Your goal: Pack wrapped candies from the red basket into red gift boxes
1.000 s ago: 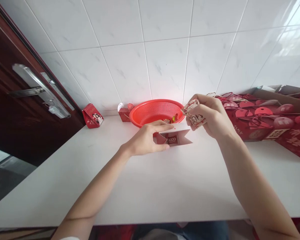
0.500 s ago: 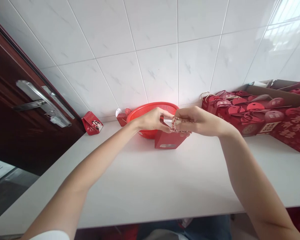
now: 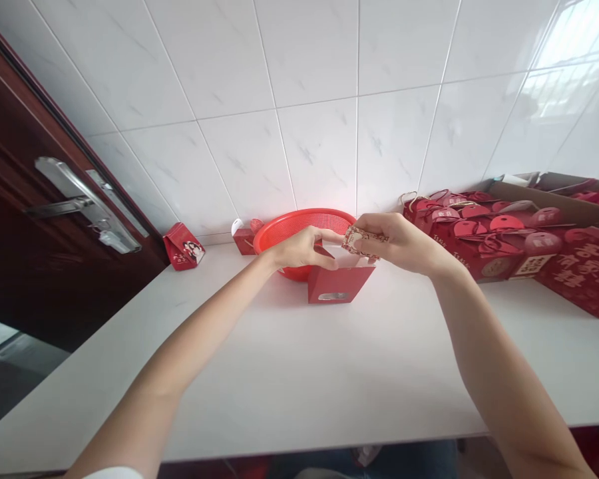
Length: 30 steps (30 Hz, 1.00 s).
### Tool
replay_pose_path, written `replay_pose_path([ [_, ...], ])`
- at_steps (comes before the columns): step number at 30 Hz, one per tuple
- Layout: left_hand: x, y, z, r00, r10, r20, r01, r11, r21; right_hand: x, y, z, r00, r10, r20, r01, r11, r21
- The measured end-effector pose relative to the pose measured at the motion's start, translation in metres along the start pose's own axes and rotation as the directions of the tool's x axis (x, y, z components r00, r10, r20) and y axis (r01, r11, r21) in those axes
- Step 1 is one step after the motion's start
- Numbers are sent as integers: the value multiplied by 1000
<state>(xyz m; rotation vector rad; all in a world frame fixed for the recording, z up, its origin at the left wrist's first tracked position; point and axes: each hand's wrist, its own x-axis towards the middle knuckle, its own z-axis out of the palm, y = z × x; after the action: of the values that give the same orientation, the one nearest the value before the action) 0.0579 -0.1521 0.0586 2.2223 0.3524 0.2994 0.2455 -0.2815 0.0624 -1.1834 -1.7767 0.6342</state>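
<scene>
A red paper gift box (image 3: 340,285) with a small clear window stands on the white table, its top open and pale inside. My left hand (image 3: 307,249) is closed on the box's left upper edge, thumb on the outside. Just over the opening, my right hand (image 3: 397,241) pinches a small flat packet (image 3: 358,241) with a red, white and gold pattern. The packet is tilted, and my fingers hide its right end. Behind the gift box sits a red plastic colander (image 3: 299,219); my left hand and the box cover part of it.
Along the wall on the right stand several red gift bags (image 3: 499,233) beside an open cardboard box (image 3: 554,193). A small red box with a picture (image 3: 184,247) and another red box (image 3: 243,238) stand at left. A dark door (image 3: 40,253) borders the table's left side.
My right hand has shifted slightly right and turned the packet, showing more of its face. More of the gift box's open top shows between my hands. The view has tilted slightly.
</scene>
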Motion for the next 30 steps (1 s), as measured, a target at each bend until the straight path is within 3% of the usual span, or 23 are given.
replay_pose_path([
  [4,-26,-3,12,1000,15,19,-16,999,44,-4,-4,3,1000,-2,6,2,1000,-20],
  [9,-53,-7,31,999,9,-35,-4,992,128,-13,-16,7,991,-121,56,125,988,-87],
  [14,-57,-9,32,997,67,-41,-60,987,150,-16,-20,17,984,-179,24,180,972,-149],
  [18,-62,-6,28,997,72,-9,-70,992,105,-21,-27,23,991,-131,3,127,954,-273],
  [25,-77,-3,28,996,72,49,-76,994,83,-31,-38,29,993,-102,60,117,935,-335],
  [30,-74,-12,28,989,150,-18,-151,987,-59,-30,-31,34,990,-116,75,135,933,-335],
])
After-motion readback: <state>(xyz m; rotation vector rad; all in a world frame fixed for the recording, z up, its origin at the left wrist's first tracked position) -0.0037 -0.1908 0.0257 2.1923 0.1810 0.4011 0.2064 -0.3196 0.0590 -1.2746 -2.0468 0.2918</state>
